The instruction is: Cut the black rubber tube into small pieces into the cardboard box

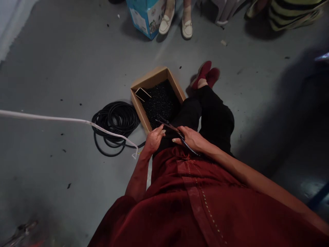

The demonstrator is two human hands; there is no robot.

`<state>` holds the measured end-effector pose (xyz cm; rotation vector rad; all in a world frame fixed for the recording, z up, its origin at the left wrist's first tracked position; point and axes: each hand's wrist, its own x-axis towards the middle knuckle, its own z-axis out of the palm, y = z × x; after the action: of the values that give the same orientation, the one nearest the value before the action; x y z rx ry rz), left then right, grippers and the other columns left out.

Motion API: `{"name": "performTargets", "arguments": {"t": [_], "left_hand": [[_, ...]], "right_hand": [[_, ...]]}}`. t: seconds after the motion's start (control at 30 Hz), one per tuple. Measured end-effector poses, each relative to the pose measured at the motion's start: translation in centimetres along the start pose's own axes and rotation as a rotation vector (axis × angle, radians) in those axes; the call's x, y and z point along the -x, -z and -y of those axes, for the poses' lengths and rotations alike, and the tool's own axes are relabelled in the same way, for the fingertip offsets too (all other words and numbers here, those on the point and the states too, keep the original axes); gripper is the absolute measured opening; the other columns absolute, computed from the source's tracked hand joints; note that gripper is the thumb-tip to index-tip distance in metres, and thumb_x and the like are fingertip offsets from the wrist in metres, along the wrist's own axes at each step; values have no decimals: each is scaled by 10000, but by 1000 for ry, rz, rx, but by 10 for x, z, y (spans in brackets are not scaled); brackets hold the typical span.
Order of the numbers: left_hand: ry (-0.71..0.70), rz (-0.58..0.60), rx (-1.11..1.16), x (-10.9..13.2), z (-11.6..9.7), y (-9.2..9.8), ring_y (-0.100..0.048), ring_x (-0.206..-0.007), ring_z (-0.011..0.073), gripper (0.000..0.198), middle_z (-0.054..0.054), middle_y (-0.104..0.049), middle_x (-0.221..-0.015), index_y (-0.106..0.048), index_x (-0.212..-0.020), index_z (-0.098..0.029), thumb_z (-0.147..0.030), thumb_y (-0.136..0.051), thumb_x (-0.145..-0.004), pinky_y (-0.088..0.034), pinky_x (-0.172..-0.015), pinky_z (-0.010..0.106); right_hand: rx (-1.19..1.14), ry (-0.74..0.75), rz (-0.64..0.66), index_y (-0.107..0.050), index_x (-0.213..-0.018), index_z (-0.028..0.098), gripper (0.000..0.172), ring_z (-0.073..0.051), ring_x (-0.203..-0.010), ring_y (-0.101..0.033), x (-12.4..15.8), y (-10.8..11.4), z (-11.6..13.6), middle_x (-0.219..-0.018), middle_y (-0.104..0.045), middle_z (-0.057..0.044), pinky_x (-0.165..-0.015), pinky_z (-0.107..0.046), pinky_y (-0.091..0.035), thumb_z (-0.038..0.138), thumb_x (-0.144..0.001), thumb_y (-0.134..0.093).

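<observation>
My left hand (154, 139) is closed at the near edge of a cardboard box (141, 109), fingers pressed together. A black hose (128, 145) runs from a coil on the floor to this hand, where its end is hidden. In my right hand (191, 138) is a pair of dark scissors (172, 128), gripped by the handles, the blades pointing left past my left fingertips. Both hands are above my lap, close together. Many small black pieces (160, 101) lie in the box, along with a small black rectangular thing with a pale rim (143, 94).
The hose coil (115, 120) lies left of the box. A white cord (64, 119) crosses from the left edge towards my left arm. Another person's feet in white shoes (187, 28) stand beside a blue carton (146, 17). Scattered black bits dot the grey floor (64, 68).
</observation>
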<state>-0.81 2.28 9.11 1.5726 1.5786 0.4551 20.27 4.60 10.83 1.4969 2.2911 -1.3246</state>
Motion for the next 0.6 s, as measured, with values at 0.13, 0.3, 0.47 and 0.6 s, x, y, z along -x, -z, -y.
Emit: {"name": "performTargets", "arguments": {"t": [0.13,0.3,0.47,0.6], "left_hand": [[2,20,12,-2,5,-2,-642,-914,187,404,100,-707,-969,-590,-1260,-97,-304,-423,-955,-484,-906,308],[43,38,71,-4,10,-9,-635,-908,183,397,86,-705,-922,-607,-1244,-95,-296,-443,-944,-470,-922,307],[122,59,159,-7,16,-15,-605,-792,151,425,59,-690,-854,-591,-1280,-105,-307,-451,-933,-482,-800,267],[160,95,197,-12,23,-19,-532,-674,115,465,41,-657,-794,-565,-1304,-64,-304,-441,-924,-450,-698,225]], "right_hand": [[15,-6,39,-512,-1107,175,439,-227,-905,-599,-1,0,-2,-1010,-607,-116,-771,-287,-415,560,-925,-404],[30,-43,27,-512,-1093,174,440,-224,-870,-610,-1,-5,-4,-1000,-628,-116,-718,-271,-393,561,-935,-376],[78,-98,39,-522,-1057,191,405,-217,-819,-617,-3,-7,-1,-967,-650,-105,-664,-269,-361,547,-937,-371],[109,-147,64,-526,-1052,205,336,-228,-833,-628,-8,-7,-2,-981,-670,-102,-635,-274,-344,494,-930,-406]]}}
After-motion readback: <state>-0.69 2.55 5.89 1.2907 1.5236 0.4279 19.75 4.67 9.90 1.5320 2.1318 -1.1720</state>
